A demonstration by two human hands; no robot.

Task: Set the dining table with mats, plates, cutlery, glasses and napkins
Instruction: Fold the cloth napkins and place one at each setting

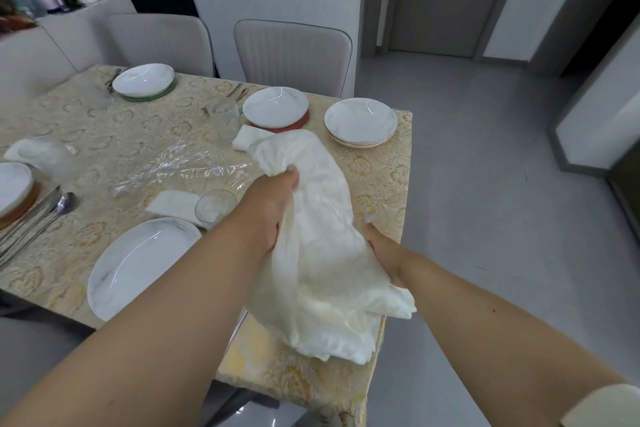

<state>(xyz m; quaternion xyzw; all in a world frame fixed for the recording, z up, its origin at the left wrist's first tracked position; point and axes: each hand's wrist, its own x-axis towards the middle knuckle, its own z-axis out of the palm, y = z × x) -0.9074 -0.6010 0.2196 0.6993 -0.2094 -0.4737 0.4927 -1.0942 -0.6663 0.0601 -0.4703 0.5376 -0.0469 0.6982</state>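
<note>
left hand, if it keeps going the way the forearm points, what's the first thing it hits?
Probably the folded napkin, then the plate on the red mat. The left hand grips the white cloth; its height above the table is unclear.

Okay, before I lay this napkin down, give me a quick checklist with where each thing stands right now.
1. Left hand grips cloth napkin: ok.
2. Right hand supports it: ok.
3. Napkin folded flat: not ok, bunched.
4. Near plate on a mat: cannot tell, none shows.
5. Glass upright, apart from the napkin: ok.
6. Plastic wrap removed from table: not ok.
</note>
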